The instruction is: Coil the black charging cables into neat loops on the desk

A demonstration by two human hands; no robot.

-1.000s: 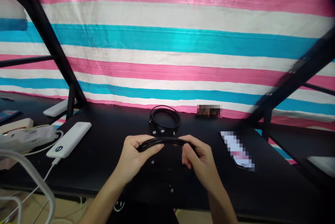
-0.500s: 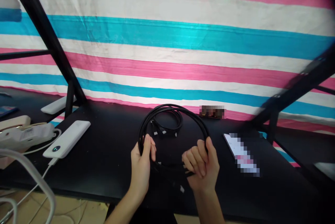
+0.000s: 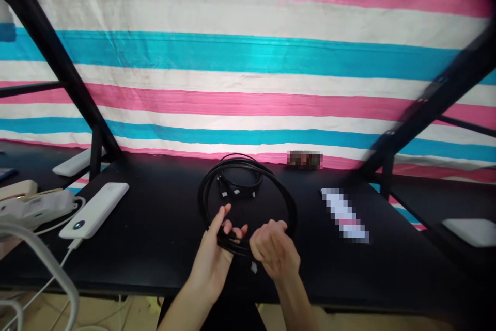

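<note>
A large coil of black cable is held up over the black table, its loop tilted toward me. At its lower left, my left hand cradles the cable, thumb raised and fingers curled under the strands. My right hand is closed in a fist around the coil's lower right. Below, between the hands, a small pale connector or tag shows blurred. Behind the coil, a smaller black cable coil with several light plug ends lies on the table.
A white power bank with a plugged-in cable lies left, near a white power strip. A phone-like object, blurred out, lies right. Black frame bars slope at both sides, and a striped sheet hangs behind.
My right hand has moved left along the coil, closer to my left hand. The left hand has shifted to the coil's bottom, its fingers loosened. The view has turned slightly right.
</note>
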